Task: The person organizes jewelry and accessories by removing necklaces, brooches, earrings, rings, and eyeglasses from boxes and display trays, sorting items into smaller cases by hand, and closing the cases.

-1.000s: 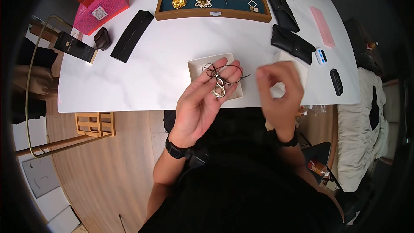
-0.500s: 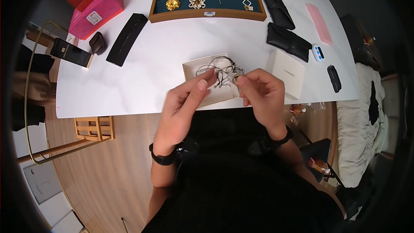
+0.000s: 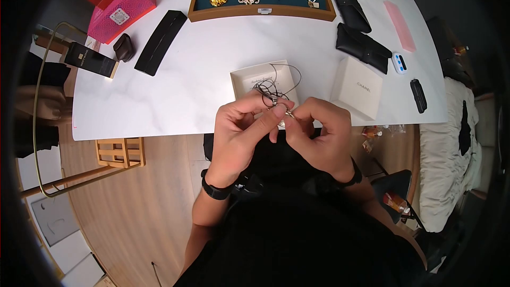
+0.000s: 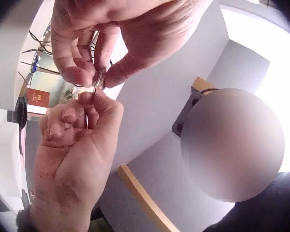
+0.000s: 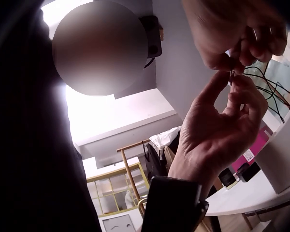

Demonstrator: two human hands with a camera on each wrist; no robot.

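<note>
A black cord necklace (image 3: 264, 88) with a silver ring-shaped pendant (image 3: 288, 113) is held between both hands, above the near side of an open white box (image 3: 237, 78). My left hand (image 3: 239, 130) pinches the pendant's upper part with thumb and forefinger, and the tangled cord loops out beyond its fingertips. From the other side, my right hand (image 3: 321, 135) pinches the metal with thumb and forefinger. The left wrist view shows the fingertips meeting at a thin metal edge (image 4: 97, 82). In the right wrist view the black cord (image 5: 268, 89) dangles beside the fingers.
A white lid (image 3: 357, 90) marked CHANEL lies right of the box. At the back stands a jewellery tray (image 3: 260, 15); black pouches (image 3: 364, 48) and a pink strip (image 3: 398, 25) are to its right. Leftward lie a long black case (image 3: 161, 42) and a pink box (image 3: 125, 13).
One second ago the necklace lay across my upturned left palm with the right hand apart. The hands came together, the left turned over, and both now pinch the pendant.
</note>
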